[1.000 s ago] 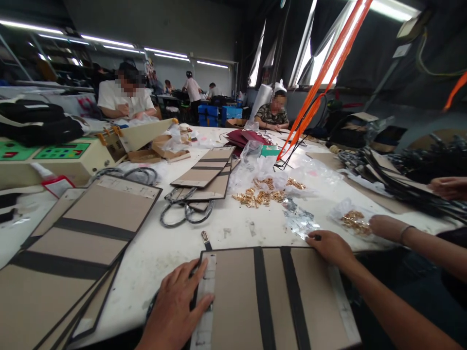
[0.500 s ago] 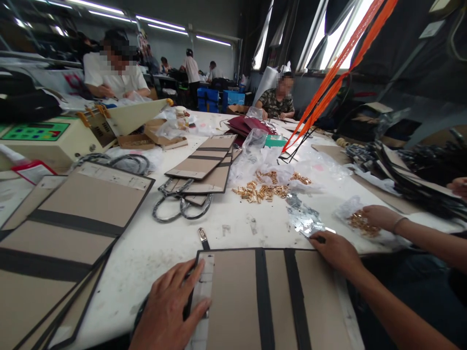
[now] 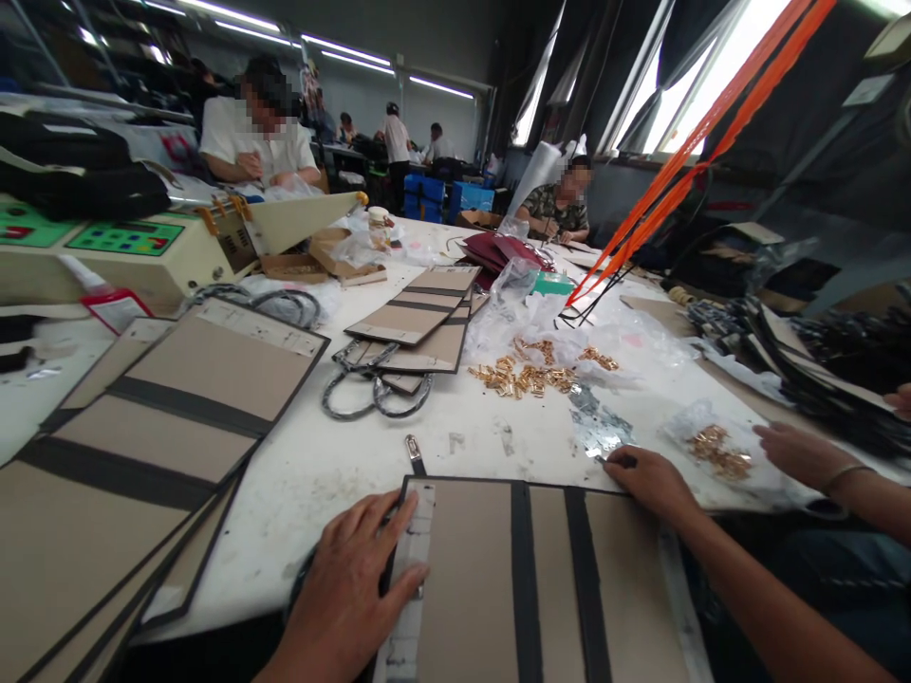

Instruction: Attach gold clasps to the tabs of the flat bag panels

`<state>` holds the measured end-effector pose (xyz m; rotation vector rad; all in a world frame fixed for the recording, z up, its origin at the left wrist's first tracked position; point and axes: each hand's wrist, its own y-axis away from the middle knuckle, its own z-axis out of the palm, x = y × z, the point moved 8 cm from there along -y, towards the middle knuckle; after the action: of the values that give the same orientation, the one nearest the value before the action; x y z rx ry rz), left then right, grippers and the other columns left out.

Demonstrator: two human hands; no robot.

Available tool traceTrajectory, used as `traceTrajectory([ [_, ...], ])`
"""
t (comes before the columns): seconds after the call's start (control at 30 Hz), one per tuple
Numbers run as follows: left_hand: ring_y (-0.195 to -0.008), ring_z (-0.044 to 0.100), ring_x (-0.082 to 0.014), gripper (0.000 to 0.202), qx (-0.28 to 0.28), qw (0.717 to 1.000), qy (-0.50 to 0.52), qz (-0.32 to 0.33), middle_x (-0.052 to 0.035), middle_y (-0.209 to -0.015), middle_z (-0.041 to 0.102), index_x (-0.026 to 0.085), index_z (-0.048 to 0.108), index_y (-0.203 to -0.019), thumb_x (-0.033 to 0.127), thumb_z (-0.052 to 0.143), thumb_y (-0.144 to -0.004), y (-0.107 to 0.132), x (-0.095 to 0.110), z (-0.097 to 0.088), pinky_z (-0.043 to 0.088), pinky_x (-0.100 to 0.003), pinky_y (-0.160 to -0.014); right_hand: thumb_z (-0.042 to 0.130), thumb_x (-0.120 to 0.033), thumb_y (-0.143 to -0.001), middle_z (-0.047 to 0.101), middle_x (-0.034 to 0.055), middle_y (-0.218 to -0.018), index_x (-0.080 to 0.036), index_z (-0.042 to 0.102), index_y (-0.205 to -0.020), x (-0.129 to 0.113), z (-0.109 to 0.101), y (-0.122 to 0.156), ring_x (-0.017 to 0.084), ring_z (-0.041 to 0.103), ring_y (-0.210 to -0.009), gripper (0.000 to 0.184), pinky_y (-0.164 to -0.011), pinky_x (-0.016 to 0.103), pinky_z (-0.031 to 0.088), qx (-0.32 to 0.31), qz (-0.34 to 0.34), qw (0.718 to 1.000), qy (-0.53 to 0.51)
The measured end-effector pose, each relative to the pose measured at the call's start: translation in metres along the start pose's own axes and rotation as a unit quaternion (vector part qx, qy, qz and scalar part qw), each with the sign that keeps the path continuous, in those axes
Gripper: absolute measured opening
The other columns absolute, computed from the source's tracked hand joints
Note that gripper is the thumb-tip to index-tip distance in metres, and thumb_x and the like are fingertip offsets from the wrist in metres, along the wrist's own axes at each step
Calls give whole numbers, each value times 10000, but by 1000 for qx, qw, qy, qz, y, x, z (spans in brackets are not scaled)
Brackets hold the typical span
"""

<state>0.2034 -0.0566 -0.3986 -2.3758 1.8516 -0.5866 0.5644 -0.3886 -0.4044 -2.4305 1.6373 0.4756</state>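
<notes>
A beige panel [image 3: 470, 579] with black edging and two black strips lies in front of me at the table's near edge. My left hand [image 3: 356, 579] grips its left side, thumb and index finger on the pale marked strip. A black strap with a gold-coloured metal end [image 3: 413, 451] sticks out past the panel's far edge. Beyond the panel's far right corner, my right hand [image 3: 655, 484] has its fingers pinched at the near edge of a pile of thin silver metal plates [image 3: 602, 422]. What lies between those fingertips is too small to make out.
Gold-coloured metal fittings [image 3: 523, 379] lie behind the plates. At right a co-worker's hand [image 3: 801, 455] is beside a plastic bag of gold fittings [image 3: 718, 451]. Stacked panels [image 3: 192, 370] stand at left, more panels [image 3: 419, 304] farther back. Orange straps [image 3: 661, 209] hang down.
The view has turned slightly left, so things sit farther right. My right fingertips stay by the plates. The co-worker's hand has drawn back from the gold fittings. My left hand keeps its place.
</notes>
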Motion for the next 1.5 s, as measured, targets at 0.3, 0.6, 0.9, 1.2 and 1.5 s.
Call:
traceTrajectory([
  [0.3,-1420,465,-328,733,-62,995,60,-52,-44,-1560,558,311,511,-1551,376,782,-872,2,9,-8,372,-535,-1202,606,-645,-765,810,72,-948,-272,798,-916,-45,-32,32,319,721,-874,445,-774,398,510,-2,-21,999,-50],
  [0.6,-1387,474,-329,760,-40,990,114,-71,-40,-1503,598,308,528,-1529,468,819,-845,7,13,-14,374,-530,-1193,660,-519,-832,552,-20,-534,-182,783,-981,-248,58,118,150,483,-513,389,-519,276,341,-271,-106,926,-241],
  [0.9,-1361,481,-316,798,-31,989,128,-68,-44,-1466,616,285,523,-1527,497,835,-824,9,14,-18,384,-512,-1168,674,-375,-808,548,-34,-543,-162,774,-892,-286,102,113,122,422,-512,250,-514,266,283,-317,-133,901,-266],
  [1.2,-1364,474,-323,777,-34,987,136,-74,-47,-1469,613,298,534,-1512,485,837,-821,8,13,-16,378,-521,-1165,647,-306,-774,562,-33,-522,-161,773,-870,-287,106,104,128,446,-504,215,-530,275,303,-301,-128,913,-243],
  [1.5,-1217,588,-301,591,-38,979,167,-114,-82,-1290,702,236,592,-1443,345,753,-885,-5,7,-29,455,-471,-1068,660,-245,-758,608,-29,-565,-182,756,-822,-289,106,98,135,512,-542,131,-550,263,331,-284,-133,921,-233],
])
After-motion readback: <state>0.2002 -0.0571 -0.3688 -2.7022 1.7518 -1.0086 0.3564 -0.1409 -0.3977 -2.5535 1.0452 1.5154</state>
